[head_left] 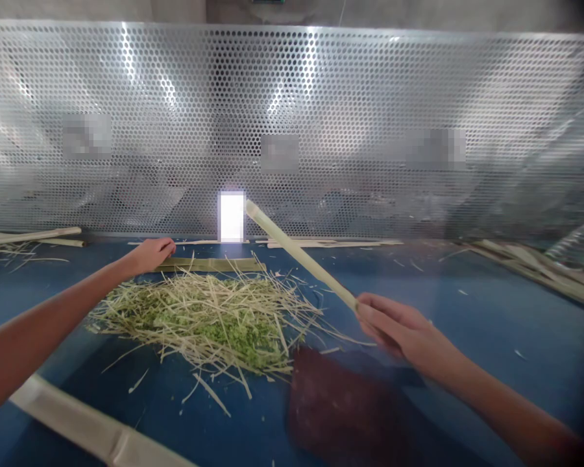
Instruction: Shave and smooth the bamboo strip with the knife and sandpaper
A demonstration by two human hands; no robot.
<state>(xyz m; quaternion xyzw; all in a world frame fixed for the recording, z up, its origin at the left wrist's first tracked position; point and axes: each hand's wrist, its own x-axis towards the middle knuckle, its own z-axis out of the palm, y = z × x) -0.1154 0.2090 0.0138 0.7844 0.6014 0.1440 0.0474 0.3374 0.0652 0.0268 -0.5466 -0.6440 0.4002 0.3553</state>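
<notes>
A perforated metal panel [370,97] is spanning the upper frame, behind a blue table [486,324]. A heap of shavings [204,318] is lying left of centre; a dark red item [340,402] is showing at lower centre. The right hand [399,327], at centre right, is clamping its fingers on the lower end of 1 pale strip [302,256], which is slanting up to mid-frame. At centre left, the left hand [153,254] is curling its fingers at 1 flat green strip [214,264]; I cannot tell whether they are gripping it.
</notes>
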